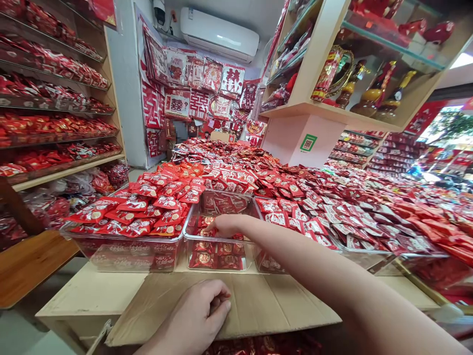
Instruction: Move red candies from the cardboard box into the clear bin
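My right hand [229,225] reaches into a clear plastic bin [251,249] at the middle of the counter. Its fingers are bent down and together, with the tips at a small red packet [204,221]; part of the grip is hidden. Red packets with round gold emblems [203,260] lie in neat rows inside this bin, which is filled only in its lower part. Nearer to me, my left hand [205,310] is loosely curled above a cardboard flap [269,301]. No object shows in its fingers. Below the flap, more red packets [258,345] lie in shadow.
Left of the bin stands a heaped bin of red packets [136,212]. More heaped packets [354,212] spread to the right and back. A wooden stool [33,264] is at left. A shelf cabinet [354,108] overhangs at upper right; stocked shelves [55,103] line the left wall.
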Tool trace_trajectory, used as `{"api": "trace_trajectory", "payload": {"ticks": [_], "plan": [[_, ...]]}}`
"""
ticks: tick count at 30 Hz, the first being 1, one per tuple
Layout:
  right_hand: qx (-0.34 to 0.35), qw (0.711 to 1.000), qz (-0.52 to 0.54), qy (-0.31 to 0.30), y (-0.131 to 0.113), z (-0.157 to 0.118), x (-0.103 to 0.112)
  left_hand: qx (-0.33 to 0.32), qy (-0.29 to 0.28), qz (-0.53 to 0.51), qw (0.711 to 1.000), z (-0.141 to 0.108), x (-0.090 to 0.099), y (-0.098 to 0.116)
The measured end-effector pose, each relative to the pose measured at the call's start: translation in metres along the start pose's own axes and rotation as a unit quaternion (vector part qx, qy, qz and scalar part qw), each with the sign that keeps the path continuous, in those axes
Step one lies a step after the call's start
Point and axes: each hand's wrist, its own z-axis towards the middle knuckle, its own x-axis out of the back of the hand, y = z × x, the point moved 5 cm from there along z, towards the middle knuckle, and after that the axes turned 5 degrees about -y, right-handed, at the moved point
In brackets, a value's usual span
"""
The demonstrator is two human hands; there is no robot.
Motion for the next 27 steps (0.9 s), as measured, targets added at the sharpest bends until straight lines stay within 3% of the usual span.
{"api": "trace_trajectory", "payload": {"ticks": [6, 18, 27], "plan": [[-0.017, 0.999, -0.018, -0.021, -0.005, 0.011, 0.003, 0.007, -0.008, 0.002, 1.0, 0.001, 0.001, 0.001], [-0.003, 0.998, -0.039, 0.047, -0.004, 0.016, 0.003, -0.006, -0.006, 0.021, 1.0, 0.001, 0.0, 0.004], [-0.03, 0.995, -0.016, 0.091, 0.005, 0.026, 0.002, -0.008, -0.009, 0.023, 1.0, -0.001, 0.001, 0.007]]}}
